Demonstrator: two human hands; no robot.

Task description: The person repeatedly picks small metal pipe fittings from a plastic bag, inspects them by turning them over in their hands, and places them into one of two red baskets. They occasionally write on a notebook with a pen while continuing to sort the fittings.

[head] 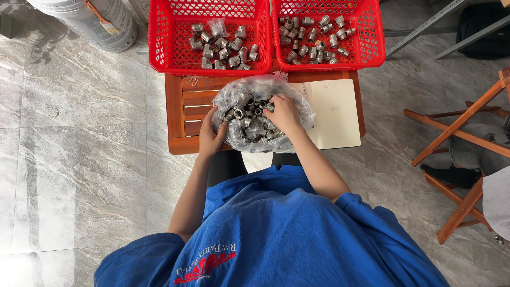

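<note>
Metal pipe fittings (247, 125) fill clear plastic bag (297, 98) on low wooden table (183, 106). Right hand (284, 113) reaches into bag from above, fingers curled among fittings; whether it grips one, cannot tell. Left hand (210, 137) presses bag's left side, fingers spread flat on plastic. Cream notebook (336, 114) lies just right of bag, touching it. Beyond bag, left red basket (159, 37) and right red basket (372, 37), both holding loose fittings. Folding wooden chair (462, 159) well right of bag.

Bright, even daylight fills the scene, sharp throughout. Glare whitens the marble floor (21, 250) at the lower left corner, far from the clear plastic bag (263, 109), which glints with small highlights. Shadows are soft.
</note>
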